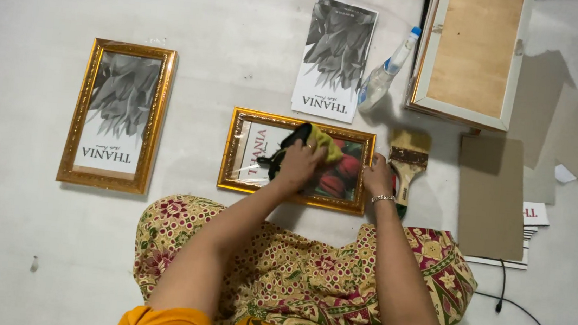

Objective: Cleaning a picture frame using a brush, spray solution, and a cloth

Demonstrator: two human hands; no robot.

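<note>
A small gold picture frame [251,118] lies on the white floor in front of my knees, with a colourful print under its glass. My left hand [297,167] presses a yellow and black cloth [324,145] onto the glass. At the frame's right edge rests my right hand [378,179], a bracelet on its wrist, fingers curled on the rim. A wide paintbrush [407,163] lies just right of that hand.
A larger gold frame [80,114] with a grey print lies at left. A loose grey print [334,57] and a spray bottle [385,73] lie beyond. A white wooden frame [472,56], cardboard sheets [490,196] and a black cable [522,312] are at right.
</note>
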